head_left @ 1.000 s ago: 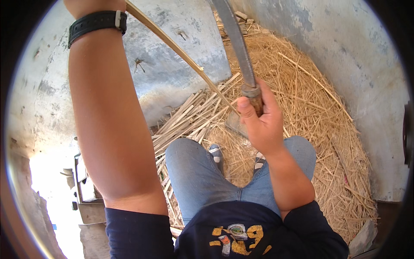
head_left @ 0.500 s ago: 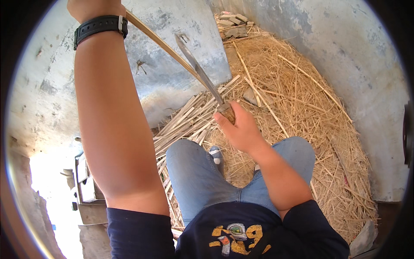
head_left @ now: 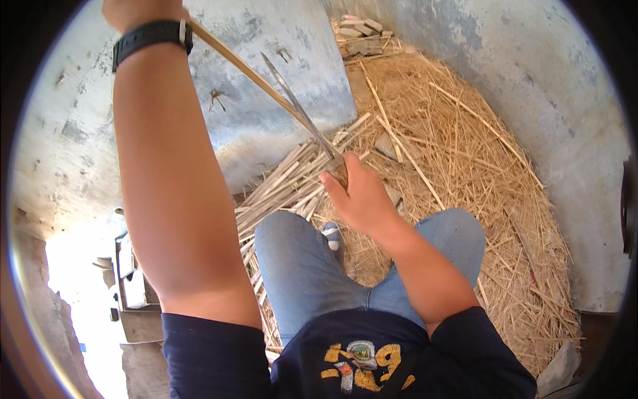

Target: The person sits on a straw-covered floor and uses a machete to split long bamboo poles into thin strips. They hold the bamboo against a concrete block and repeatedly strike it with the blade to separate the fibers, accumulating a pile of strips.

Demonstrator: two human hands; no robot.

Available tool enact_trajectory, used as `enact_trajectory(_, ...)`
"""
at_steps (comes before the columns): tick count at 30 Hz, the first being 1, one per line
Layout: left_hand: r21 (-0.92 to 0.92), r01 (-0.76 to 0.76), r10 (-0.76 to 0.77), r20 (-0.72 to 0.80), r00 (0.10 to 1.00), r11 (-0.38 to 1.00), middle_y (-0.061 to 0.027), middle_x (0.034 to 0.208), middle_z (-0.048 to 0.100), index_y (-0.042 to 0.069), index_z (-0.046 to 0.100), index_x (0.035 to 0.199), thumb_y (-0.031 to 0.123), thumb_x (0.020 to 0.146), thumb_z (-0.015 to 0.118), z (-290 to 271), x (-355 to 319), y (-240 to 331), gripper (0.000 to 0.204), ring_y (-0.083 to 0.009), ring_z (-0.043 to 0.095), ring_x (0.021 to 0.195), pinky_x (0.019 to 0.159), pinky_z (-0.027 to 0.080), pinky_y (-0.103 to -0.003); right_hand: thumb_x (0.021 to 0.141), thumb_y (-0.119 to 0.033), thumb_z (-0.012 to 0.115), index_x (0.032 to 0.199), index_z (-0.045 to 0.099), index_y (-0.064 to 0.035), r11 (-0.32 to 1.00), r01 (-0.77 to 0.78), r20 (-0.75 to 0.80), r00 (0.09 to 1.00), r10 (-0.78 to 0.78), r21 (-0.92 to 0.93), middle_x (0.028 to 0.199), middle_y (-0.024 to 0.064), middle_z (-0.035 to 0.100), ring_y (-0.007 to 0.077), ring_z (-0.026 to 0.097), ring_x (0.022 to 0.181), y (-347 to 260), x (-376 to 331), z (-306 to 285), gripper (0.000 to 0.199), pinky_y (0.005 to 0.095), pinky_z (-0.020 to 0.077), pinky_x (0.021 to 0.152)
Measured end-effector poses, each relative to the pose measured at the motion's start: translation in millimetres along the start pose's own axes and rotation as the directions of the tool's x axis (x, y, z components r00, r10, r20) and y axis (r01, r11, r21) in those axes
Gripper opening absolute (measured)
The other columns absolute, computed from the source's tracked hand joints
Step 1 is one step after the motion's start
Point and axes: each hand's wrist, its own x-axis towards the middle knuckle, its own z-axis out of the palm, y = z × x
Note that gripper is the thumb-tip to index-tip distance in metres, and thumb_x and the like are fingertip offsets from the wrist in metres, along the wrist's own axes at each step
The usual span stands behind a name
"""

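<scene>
My left hand (head_left: 143, 10), with a black wristwatch (head_left: 151, 41) on the wrist, is raised at the top edge. It grips the upper end of a long, thin bamboo strip (head_left: 240, 63); most of its fingers are cut off by the frame. The strip slants down to the right. My right hand (head_left: 364, 199) is closed round the short wooden handle of a knife (head_left: 278, 76), in front of my knees. Its long narrow blade points up and left, and crosses the strip near its lower part. Whether blade and strip touch, I cannot tell.
Cut strips (head_left: 282, 176) lie in a heap beyond my left knee. Straw and shavings (head_left: 458, 146) cover the ground ahead and to the right. Bricks (head_left: 362, 30) are stacked at the back. Weathered walls (head_left: 558, 100) stand close around; a bright opening (head_left: 80, 292) is at the left.
My right hand and the knife have moved slightly up and to the left, the blade sliding along the strip. My left hand has barely shifted.
</scene>
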Motion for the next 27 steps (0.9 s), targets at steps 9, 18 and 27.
enact_trajectory(9, 0.107, -0.077, 0.082, -0.044, 0.996, 0.991, 0.0006, 0.068, 0.051, 0.000, 0.063, 0.118, 0.054, 0.107, 0.037, 5.4, -4.7, 5.2, 0.061, -0.0109, 0.046, 0.050, 0.045, 0.038, -0.027, 0.100, -0.029, 0.064, 0.119, 0.055, 0.0061, 0.920, 0.164, -0.179, 0.978, -0.105, 0.355, 0.071, 0.0065, 0.063, 0.0132, 0.060, 0.062, -28.0, -22.2, -31.6, 0.041, 0.0315, 0.0467, 0.057)
enact_trajectory(18, 0.205, -0.444, 0.486, -0.261, 0.834, 0.872, -0.0061, 0.088, 0.062, 0.004, 0.063, 0.122, 0.042, 0.105, 0.045, -18.4, 101.8, -71.5, 0.046, -0.0177, 0.055, 0.081, 0.064, 0.045, -0.029, 0.100, -0.033, 0.060, 0.110, 0.056, 0.0043, 0.994, 0.050, -0.022, 0.999, -0.048, 0.102, 0.073, 0.0129, 0.067, 0.0258, 0.064, 0.060, 13.0, 2.4, 9.2, 0.039, 0.0386, 0.0484, 0.057)
enact_trajectory(27, -0.024, 0.021, -0.022, -0.042, 0.999, 1.000, -0.0035, 0.080, 0.058, 0.004, 0.063, 0.120, 0.046, 0.105, 0.044, -0.5, -0.1, -0.2, 0.048, -0.0156, 0.052, 0.070, 0.057, 0.041, -0.028, 0.104, -0.037, 0.056, 0.111, 0.059, 0.0022, 0.880, 0.068, -0.149, 0.989, 0.003, 0.471, 0.070, 0.0035, 0.059, 0.0105, 0.056, 0.064, 7.0, -6.7, -18.8, 0.040, 0.0291, 0.0440, 0.058)
